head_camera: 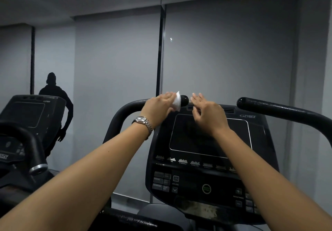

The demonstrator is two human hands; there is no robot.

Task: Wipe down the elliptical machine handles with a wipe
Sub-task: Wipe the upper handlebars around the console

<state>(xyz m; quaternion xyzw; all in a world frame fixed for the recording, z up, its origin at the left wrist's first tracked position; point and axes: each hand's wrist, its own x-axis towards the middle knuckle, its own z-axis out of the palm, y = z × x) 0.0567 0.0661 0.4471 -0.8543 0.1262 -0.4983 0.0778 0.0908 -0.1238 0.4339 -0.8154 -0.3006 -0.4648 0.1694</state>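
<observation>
1. Two bare arms reach forward over the elliptical's console (212, 141), and both hands meet at the inner end of the left handle (125, 111).
2. Left hand (159, 108) holds the white wipe (177, 102) against that handle, just short of its rounded black tip. Its fingers lie over the top of the bar; the thumb is hidden underneath, so I can't tell how far it wraps round.
3. Part of the wipe sticks out from under the hand on the side towards the tip.
4. Right hand (206, 115) holds nothing. Its fingers (197, 97) are spread loosely and fairly straight, just beside the handle's tip. I can't tell whether they touch it.
5. Right handle (278, 109) juts in from the other side, well apart from both hands.
6. A metal wristwatch (143, 121) sits on the left wrist.
7. The console screen is dark, with rows of buttons below it.
8. A second machine (27, 114) stands to the left, and a dark figure (53, 97) shows beyond it against the grey blinds (233, 51).
</observation>
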